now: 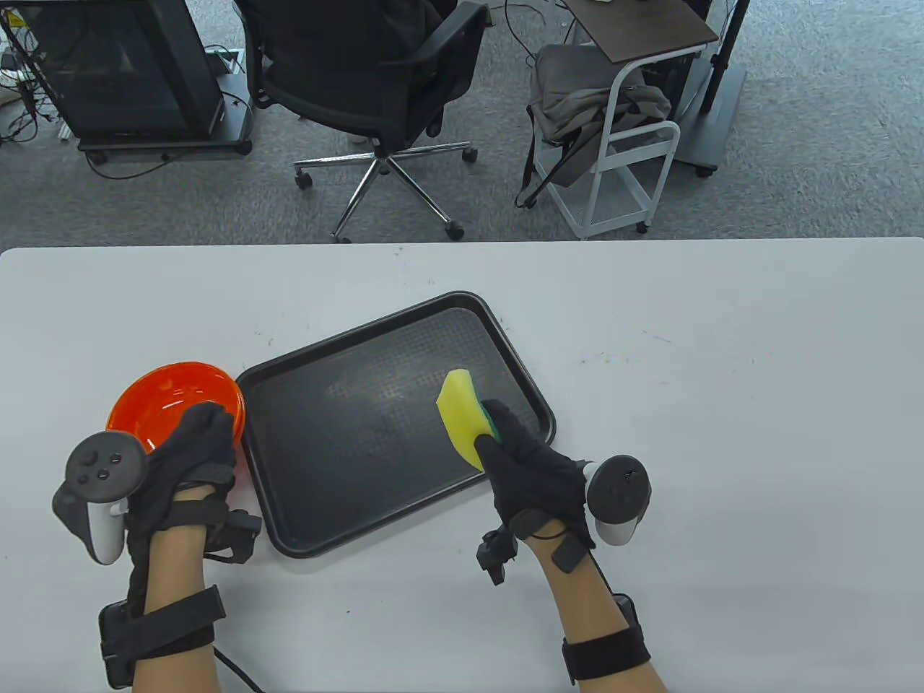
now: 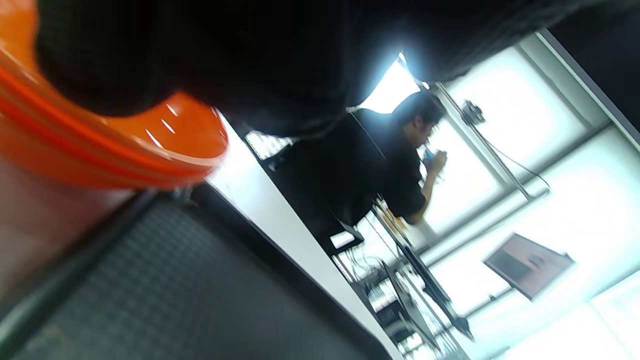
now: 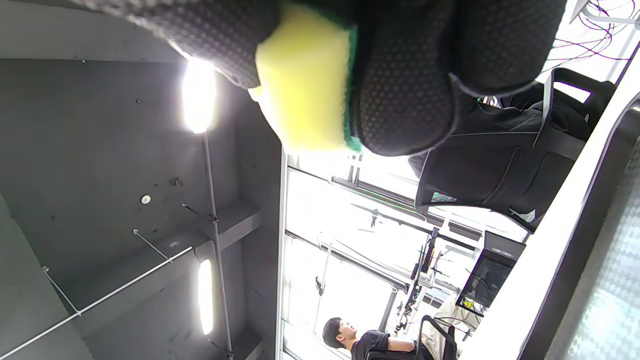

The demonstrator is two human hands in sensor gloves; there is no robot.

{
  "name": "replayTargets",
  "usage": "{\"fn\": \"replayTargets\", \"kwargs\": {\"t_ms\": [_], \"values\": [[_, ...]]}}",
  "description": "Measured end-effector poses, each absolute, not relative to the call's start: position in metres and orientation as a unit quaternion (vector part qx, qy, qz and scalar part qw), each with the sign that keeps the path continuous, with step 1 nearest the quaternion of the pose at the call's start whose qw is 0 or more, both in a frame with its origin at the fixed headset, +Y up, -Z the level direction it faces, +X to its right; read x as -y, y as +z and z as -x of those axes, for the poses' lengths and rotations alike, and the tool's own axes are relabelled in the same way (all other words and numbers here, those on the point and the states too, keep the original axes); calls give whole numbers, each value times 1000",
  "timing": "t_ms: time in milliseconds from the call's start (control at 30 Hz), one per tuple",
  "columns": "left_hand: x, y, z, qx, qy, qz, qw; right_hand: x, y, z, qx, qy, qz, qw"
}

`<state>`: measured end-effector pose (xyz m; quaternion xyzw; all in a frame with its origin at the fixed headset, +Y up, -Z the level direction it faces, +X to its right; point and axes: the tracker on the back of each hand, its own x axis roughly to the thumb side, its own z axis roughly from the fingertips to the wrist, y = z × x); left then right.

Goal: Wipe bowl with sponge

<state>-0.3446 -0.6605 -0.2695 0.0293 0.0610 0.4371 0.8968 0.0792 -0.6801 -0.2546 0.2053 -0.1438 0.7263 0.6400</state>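
An orange bowl (image 1: 173,398) sits on the white table just left of the black tray (image 1: 361,433). My left hand (image 1: 189,451) grips the bowl's near right rim, fingers curled over the edge; the left wrist view shows the orange rim (image 2: 125,155) under the dark glove. My right hand (image 1: 521,462) holds a yellow sponge with a green scrub side (image 1: 462,415) above the tray's right part. In the right wrist view the sponge (image 3: 305,85) is pinched between gloved fingers (image 3: 400,90).
The tray lies tilted at the table's centre. Beyond the table's far edge (image 1: 462,242) stand an office chair (image 1: 375,79), a white cart (image 1: 621,137) and a black cabinet (image 1: 130,72). A person stands far off in the wrist views.
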Motion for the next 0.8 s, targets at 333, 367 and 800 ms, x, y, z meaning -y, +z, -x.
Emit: {"fn": "replayTargets", "kwargs": {"t_ms": [333,367,800], "values": [[660,-270,253,110,198,-16,974,682,-256,-76,132,754,-220,604],[660,-269,245,132,174,-13,976,682,-256,-75,131,759,-224,597],[662,-267,237,137,180,-24,974,675,-262,-97,141,949,-191,208]]}}
